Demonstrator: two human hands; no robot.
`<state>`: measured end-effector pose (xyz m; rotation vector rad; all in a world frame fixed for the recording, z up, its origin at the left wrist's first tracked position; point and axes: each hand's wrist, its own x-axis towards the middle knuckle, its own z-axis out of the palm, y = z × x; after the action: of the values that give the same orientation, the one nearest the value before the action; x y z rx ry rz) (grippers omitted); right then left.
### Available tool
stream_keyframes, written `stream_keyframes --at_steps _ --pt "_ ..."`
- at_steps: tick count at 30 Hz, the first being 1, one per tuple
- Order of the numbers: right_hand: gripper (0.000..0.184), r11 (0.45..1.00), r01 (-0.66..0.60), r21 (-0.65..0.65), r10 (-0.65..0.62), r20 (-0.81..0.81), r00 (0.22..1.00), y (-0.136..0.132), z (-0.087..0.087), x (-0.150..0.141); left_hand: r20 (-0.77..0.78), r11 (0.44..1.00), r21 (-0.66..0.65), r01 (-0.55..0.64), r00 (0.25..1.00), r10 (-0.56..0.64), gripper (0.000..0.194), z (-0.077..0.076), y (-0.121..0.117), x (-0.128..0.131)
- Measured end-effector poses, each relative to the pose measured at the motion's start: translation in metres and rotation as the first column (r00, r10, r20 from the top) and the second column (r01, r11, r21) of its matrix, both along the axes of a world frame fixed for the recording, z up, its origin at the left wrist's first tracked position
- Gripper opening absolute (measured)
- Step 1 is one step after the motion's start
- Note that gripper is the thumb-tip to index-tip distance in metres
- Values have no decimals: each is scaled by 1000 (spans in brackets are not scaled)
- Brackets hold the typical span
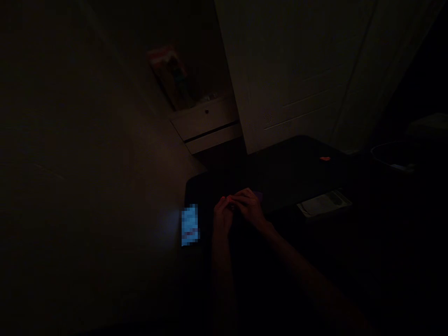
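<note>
The room is very dark. My left hand [222,217] and my right hand [252,210] meet over the dark table [280,170]. Between their fingertips glows a small red piece [230,199], which both hands pinch; its exact kind cannot be made out. Just beyond my right hand's knuckles shows a purple thing [258,196], mostly hidden by that hand. To the left of my left hand, a lit screen [190,225] shines blue-white, its content blurred out. Farther off on the table lies a small orange-red piece [325,158].
A pale shallow box or tray [311,211] sits at the right, by the table's near edge. Behind the table are a white drawer unit [206,123] and a tall pale panel [290,70]. A dim red-topped package [170,70] stands on the drawers. A wall [105,186] rises at left.
</note>
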<state>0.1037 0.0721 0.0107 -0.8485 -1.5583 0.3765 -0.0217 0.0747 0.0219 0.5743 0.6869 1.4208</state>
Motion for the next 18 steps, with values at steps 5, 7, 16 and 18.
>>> stream_keyframes --at_steps 5,7,16,18 --pt "16 1000 17 25 -17 -15 1000 -2 2 2 -9 1000 0 10 1000 -10 21 1 0 0" --pt "17 1000 26 8 -26 -12 1000 -4 4 2 -35 1000 5 3 999 -3 20 1 0 1" --pt "20 997 80 4 -80 25 996 -3 4 2 -76 1000 18 -12 997 13 20 -1 0 3" --pt "20 996 92 7 -92 46 995 -2 2 1 -73 1000 2 -20 997 20 20 -1 0 4"
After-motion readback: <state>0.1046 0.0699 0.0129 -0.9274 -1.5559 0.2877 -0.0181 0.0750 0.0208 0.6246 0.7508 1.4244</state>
